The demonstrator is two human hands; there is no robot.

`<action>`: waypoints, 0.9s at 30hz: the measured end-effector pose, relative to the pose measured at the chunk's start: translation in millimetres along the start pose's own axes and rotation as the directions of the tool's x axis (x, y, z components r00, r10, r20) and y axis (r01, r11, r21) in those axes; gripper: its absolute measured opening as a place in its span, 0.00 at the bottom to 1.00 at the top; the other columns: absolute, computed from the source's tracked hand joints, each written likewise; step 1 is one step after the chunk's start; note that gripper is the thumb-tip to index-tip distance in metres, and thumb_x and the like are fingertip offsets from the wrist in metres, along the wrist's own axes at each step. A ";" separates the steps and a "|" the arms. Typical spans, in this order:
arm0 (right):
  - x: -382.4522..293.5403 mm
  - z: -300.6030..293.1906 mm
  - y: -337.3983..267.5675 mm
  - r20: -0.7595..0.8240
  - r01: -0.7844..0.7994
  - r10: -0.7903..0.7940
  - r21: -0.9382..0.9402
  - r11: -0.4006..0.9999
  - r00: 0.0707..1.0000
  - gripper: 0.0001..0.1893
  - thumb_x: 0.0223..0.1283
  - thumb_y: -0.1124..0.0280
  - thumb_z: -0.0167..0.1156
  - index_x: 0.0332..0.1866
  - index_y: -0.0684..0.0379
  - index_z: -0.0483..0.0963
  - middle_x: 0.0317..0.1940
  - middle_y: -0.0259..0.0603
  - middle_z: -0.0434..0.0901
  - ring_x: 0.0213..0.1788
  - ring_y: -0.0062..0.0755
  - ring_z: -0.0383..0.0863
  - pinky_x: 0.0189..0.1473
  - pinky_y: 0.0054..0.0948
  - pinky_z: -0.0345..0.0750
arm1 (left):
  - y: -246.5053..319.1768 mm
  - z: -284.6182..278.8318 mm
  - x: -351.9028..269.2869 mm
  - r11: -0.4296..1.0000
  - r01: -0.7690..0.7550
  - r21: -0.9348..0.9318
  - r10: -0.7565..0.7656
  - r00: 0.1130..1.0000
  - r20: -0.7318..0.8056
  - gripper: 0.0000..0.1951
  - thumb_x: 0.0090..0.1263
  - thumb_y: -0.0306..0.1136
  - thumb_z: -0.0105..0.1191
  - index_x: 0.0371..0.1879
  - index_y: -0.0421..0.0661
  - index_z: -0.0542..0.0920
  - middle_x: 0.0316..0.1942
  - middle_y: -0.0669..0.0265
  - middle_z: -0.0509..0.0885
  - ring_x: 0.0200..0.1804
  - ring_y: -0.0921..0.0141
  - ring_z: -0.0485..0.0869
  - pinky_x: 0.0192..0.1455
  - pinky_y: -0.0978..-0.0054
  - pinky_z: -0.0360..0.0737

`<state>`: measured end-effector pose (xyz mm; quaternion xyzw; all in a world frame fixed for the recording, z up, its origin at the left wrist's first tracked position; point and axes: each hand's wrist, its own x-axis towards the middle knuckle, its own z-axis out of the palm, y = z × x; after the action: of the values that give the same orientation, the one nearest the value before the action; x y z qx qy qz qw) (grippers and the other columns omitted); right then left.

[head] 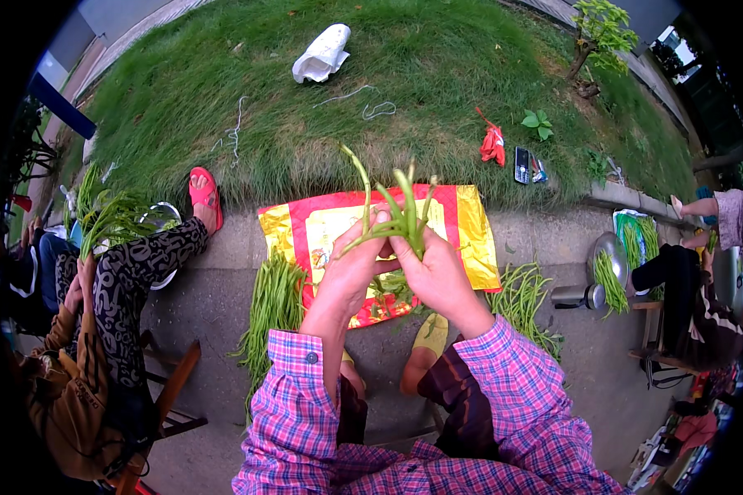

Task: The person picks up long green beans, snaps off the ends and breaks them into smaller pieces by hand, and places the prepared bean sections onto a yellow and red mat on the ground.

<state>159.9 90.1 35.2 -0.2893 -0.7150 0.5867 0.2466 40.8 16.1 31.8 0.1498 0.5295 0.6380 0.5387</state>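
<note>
Several thick green vegetable stems (412, 213) fan upward from my two hands. My right hand (436, 269) grips the bunch near its lower ends. One stem runs across to the left, and my left hand (351, 266) pinches it between thumb and fingers. Beneath both hands lies a red and yellow plastic sheet (477, 241) bearing print, with torn green leaves (393, 288) scattered on its near part. To the left is a long pile of thin green stems (272, 303). Another heap of stems (520, 297) lies to the right.
On the left a seated person (80, 371) holds leafy stalks (108, 223). At right, another seated person (687, 297) is beside a metal basin (608, 260) and a steel flask (576, 296). A mobile phone (522, 165) and white sack (323, 54) lie on the grass beyond the curb.
</note>
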 end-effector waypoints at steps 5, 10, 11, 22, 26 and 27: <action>7.2 -17.9 -1.3 -0.068 -0.145 0.142 -0.046 0.988 0.987 0.17 0.74 0.62 0.51 0.59 0.61 0.73 0.33 0.42 0.80 0.33 0.28 0.81 0.35 0.32 0.78 | 9.2 -3.1 0.4 0.996 -0.006 -0.093 0.009 0.999 0.032 0.27 0.78 0.52 0.45 0.65 0.45 0.72 0.60 0.58 0.76 0.55 0.66 0.80 0.47 0.68 0.86; 24.9 -59.3 -5.8 -0.446 -0.025 -0.010 -0.071 0.997 0.895 0.15 0.69 0.62 0.59 0.51 0.64 0.76 0.28 0.31 0.75 0.28 0.18 0.74 0.26 0.22 0.73 | 20.4 -3.8 -6.0 0.992 -0.020 0.128 0.026 0.999 -0.048 0.26 0.79 0.50 0.42 0.66 0.43 0.71 0.58 0.58 0.79 0.35 0.76 0.81 0.28 0.83 0.78; 23.2 -64.7 -3.4 -0.437 -0.062 0.050 -0.014 0.998 0.898 0.15 0.68 0.62 0.62 0.49 0.64 0.76 0.26 0.29 0.75 0.25 0.17 0.73 0.24 0.20 0.71 | 19.5 -2.5 -6.4 0.983 -0.032 0.183 0.032 0.999 0.001 0.25 0.80 0.49 0.42 0.66 0.43 0.71 0.56 0.59 0.80 0.33 0.77 0.80 0.28 0.84 0.76; 17.1 -49.8 -16.1 0.007 -0.340 0.362 0.360 0.869 0.932 0.14 0.64 0.60 0.66 0.42 0.60 0.77 0.18 0.21 0.66 0.17 0.11 0.62 0.20 0.18 0.61 | 1.4 20.2 -16.1 0.862 -0.071 0.503 -0.108 0.942 0.318 0.23 0.77 0.46 0.50 0.64 0.47 0.75 0.38 0.72 0.81 0.29 0.81 0.73 0.33 0.79 0.74; 21.9 -74.3 -14.1 -0.139 -0.240 0.356 0.513 0.824 0.924 0.11 0.68 0.62 0.61 0.39 0.60 0.77 0.17 0.20 0.62 0.16 0.10 0.56 0.20 0.19 0.59 | -1.9 1.0 -8.4 0.953 -0.047 0.300 -0.046 0.954 0.295 0.19 0.74 0.38 0.56 0.58 0.39 0.78 0.43 0.68 0.85 0.39 0.78 0.81 0.47 0.79 0.78; 22.4 -85.1 -15.6 -0.182 -0.201 0.349 0.546 0.813 0.919 0.12 0.69 0.61 0.61 0.40 0.61 0.77 0.17 0.19 0.61 0.17 0.11 0.56 0.21 0.19 0.58 | -0.9 -3.0 -5.1 0.955 -0.044 0.292 -0.045 0.956 0.291 0.19 0.74 0.38 0.57 0.57 0.39 0.78 0.44 0.67 0.85 0.41 0.78 0.82 0.49 0.79 0.78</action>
<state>201.0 162.9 67.0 -0.3916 -0.4398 0.7408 0.3230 41.0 10.1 31.9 0.3216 0.5327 0.5223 0.5831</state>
